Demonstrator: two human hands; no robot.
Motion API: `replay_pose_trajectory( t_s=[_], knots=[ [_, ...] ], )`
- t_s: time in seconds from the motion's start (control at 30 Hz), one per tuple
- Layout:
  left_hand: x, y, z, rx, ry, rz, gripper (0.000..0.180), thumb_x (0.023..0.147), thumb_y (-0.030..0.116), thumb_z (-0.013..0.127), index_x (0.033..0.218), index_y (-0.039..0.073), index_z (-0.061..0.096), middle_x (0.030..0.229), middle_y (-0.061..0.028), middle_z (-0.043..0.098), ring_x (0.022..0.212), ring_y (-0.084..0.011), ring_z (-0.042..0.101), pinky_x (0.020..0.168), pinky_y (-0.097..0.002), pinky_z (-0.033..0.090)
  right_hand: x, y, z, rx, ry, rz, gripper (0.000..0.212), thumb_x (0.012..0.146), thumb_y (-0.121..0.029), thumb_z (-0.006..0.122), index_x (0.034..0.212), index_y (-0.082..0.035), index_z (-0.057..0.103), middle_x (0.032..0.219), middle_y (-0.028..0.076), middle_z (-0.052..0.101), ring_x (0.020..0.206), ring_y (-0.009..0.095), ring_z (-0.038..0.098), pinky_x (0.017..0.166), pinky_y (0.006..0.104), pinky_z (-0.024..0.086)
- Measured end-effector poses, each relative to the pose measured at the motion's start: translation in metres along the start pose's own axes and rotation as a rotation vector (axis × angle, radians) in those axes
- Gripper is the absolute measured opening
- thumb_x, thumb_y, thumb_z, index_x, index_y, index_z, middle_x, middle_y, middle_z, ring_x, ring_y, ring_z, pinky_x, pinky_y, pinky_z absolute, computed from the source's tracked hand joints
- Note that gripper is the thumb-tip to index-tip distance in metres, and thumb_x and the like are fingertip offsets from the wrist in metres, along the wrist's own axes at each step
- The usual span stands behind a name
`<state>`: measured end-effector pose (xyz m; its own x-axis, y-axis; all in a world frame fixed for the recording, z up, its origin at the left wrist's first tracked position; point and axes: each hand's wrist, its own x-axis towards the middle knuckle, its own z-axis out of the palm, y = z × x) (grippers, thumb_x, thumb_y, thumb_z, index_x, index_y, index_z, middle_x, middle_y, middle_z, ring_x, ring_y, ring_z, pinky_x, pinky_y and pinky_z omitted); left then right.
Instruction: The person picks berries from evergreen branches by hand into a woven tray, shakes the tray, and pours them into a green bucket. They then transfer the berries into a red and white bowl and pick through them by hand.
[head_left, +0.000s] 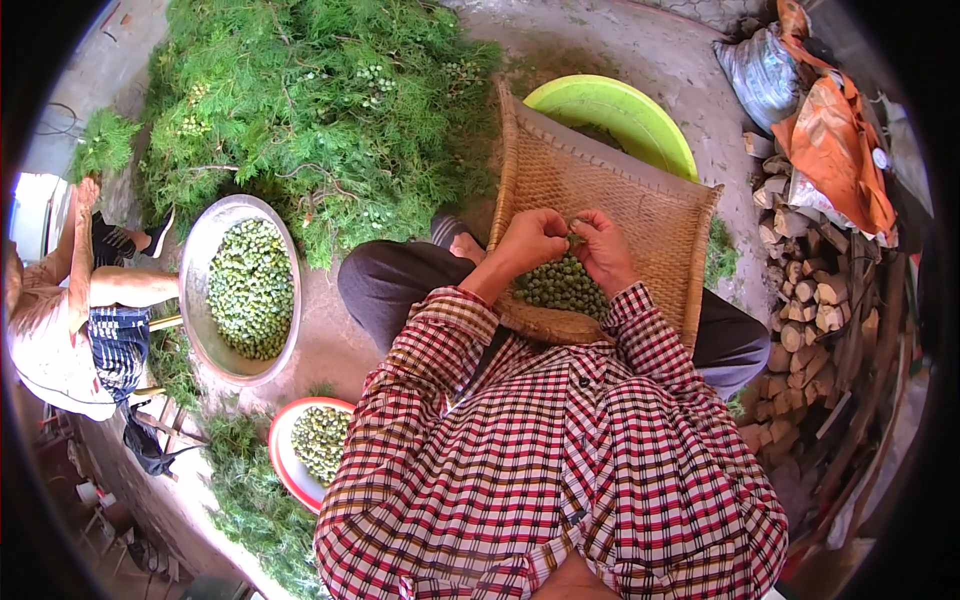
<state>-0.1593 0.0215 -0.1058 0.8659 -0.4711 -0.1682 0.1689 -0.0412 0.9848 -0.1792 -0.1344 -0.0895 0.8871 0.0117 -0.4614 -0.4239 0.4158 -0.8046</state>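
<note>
A woven wicker scoop basket (610, 185) rests across my lap, its narrow end towards my body. Small round green cones (562, 286) are heaped at that end. Above the heap, my left hand (530, 240) is closed in a pinch, and whatever its fingertips hold is too small to make out. My right hand (604, 248) faces it, thumb and fingers closed on a small green sprig (576, 232). The fingertips of both hands nearly meet at the sprig.
A big pile of leafy evergreen branches (330, 110) lies ahead on the left. A metal basin (190, 290) and a red-rimmed bowl (290, 470) hold more cones. Beyond my basket stands a yellow-green tub (640, 110). Stacked firewood (800, 310) lines the right; another person (60, 320) sits left.
</note>
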Motion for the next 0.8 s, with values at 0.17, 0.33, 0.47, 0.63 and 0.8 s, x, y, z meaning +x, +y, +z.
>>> replay_pose_trajectory(
  t_s=[0.17,0.33,0.47,0.63,0.8],
  knots=[
    [-0.006,0.017,-0.003,-0.079,0.053,-0.119,0.016,0.068,0.005,0.060,0.083,-0.001,0.056,0.070,-0.0037,0.056,0.061,-0.0093,0.052,0.053,-0.0231,0.042,-0.013,-0.014,0.011,-0.161,-0.098,0.058,0.010,0.081,-0.010,0.056,0.089,-0.007,0.052,0.077,-0.001,0.052,0.070,0.009,0.052,0.056,0.0221,0.046],
    [-0.009,0.020,-0.003,0.105,0.086,-0.032,0.015,0.067,0.006,0.061,0.080,-0.001,0.056,0.068,-0.0025,0.055,0.061,-0.0090,0.050,0.052,-0.0227,0.040,-0.014,-0.013,0.011,-0.189,-0.180,0.069,0.010,0.081,-0.011,0.056,0.088,-0.006,0.051,0.079,-0.001,0.052,0.072,0.008,0.053,0.058,0.0215,0.047],
    [-0.006,0.015,-0.004,0.079,0.047,-0.048,0.012,0.067,0.004,0.061,0.077,0.001,0.054,0.066,-0.0019,0.053,0.058,-0.0093,0.050,0.050,-0.0229,0.040,-0.013,-0.017,0.009,-0.328,-0.195,0.049,0.009,0.080,-0.009,0.057,0.085,-0.005,0.051,0.077,0.001,0.053,0.067,0.009,0.054,0.057,0.0220,0.048],
    [-0.007,0.024,-0.005,-0.145,-0.042,-0.204,0.011,0.068,0.001,0.058,0.075,0.002,0.050,0.065,-0.0017,0.052,0.051,-0.0098,0.048,0.045,-0.0230,0.038,-0.016,-0.024,0.007,-0.333,-0.235,0.090,0.007,0.079,-0.007,0.056,0.082,-0.005,0.050,0.073,0.001,0.053,0.060,0.009,0.054,0.056,0.0214,0.048],
    [-0.006,0.013,-0.004,-0.140,-0.145,-0.186,0.007,0.067,-0.001,0.055,0.072,0.002,0.051,0.063,-0.0031,0.052,0.051,-0.0111,0.048,0.045,-0.0256,0.039,-0.022,-0.040,-0.008,-0.363,-0.213,0.155,0.008,0.075,-0.006,0.056,0.081,-0.006,0.051,0.066,0.001,0.052,0.055,0.009,0.051,0.048,0.0201,0.041]
  ],
)
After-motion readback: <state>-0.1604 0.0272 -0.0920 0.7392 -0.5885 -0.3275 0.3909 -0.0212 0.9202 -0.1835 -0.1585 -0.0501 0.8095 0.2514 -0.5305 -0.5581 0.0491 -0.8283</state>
